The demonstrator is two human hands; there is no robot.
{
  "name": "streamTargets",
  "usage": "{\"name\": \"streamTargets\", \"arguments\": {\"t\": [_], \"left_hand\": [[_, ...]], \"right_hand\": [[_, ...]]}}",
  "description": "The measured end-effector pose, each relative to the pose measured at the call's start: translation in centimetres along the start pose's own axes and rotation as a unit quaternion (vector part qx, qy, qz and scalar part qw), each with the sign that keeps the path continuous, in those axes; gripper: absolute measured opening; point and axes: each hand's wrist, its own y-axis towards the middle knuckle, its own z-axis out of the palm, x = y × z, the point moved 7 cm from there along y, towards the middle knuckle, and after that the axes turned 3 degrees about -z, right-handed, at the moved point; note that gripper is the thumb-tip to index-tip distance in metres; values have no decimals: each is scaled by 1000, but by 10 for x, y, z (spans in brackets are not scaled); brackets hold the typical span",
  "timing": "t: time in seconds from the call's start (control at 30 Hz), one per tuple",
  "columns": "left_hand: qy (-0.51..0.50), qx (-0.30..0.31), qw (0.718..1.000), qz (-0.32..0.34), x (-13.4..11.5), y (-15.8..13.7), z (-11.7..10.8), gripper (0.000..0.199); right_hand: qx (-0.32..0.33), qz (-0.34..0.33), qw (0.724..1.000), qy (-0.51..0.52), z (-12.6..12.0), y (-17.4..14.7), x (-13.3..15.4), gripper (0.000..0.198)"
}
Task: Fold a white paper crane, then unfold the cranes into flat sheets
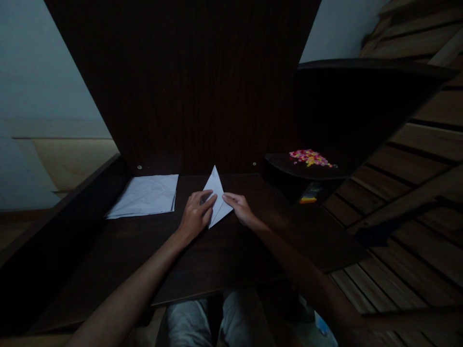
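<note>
A white sheet of paper (216, 182), folded into a pointed kite shape with a crease in its lower half, lies on the dark desk with its tip toward the back panel. My left hand (197, 212) holds its left side, bent fingers and thumb resting on the upper face. On the opposite side, my right hand (239, 207) pinches the right edge, thumb on top and the other fingers partly hidden.
A stack of white paper sheets (146, 195) lies on the desk (210, 265) to the left. Small pink, red and yellow pieces (310, 157) are heaped on a low curved shelf (289, 166) at the right. Wooden slats (415, 250) stand beyond the desk's right side.
</note>
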Motion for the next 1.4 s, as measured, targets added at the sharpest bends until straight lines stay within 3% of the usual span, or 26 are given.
{"name": "streamTargets", "arguments": {"t": [0.13, 0.3, 0.47, 0.63, 0.77, 0.83, 0.93, 1.1, 1.4], "left_hand": [[-111, 33, 988, -98, 5, 3, 1, 38], [-262, 26, 939, -223, 15, 5, 1, 45], [-367, 40, 884, -288, 22, 3, 10, 65], [-417, 44, 842, -339, 35, -1, 18, 77], [-422, 26, 835, -353, 43, -1, 15, 72], [-422, 23, 834, -355, 45, -1, 14, 67], [-432, 39, 824, -365, 45, -2, 17, 62], [-462, 93, 796, -379, 37, -5, 26, 57], [-457, 165, 782, -391, 26, -10, 32, 57]], "right_hand": [[11, 14, 1000, 24, -1, -1, -1, 51], [75, -93, 988, -94, 7, -6, 23, 48], [67, -179, 947, -259, 13, -14, 35, 38], [32, -190, 938, -289, 9, -14, 34, 31], [-37, -167, 961, -216, -7, -6, 32, 46], [-38, -125, 982, -138, -12, -1, 25, 55], [-20, -41, 997, -68, -13, 3, 13, 49], [-4, 25, 999, -29, -9, 0, 8, 36], [6, 39, 999, -33, -4, -2, 12, 32]]}}
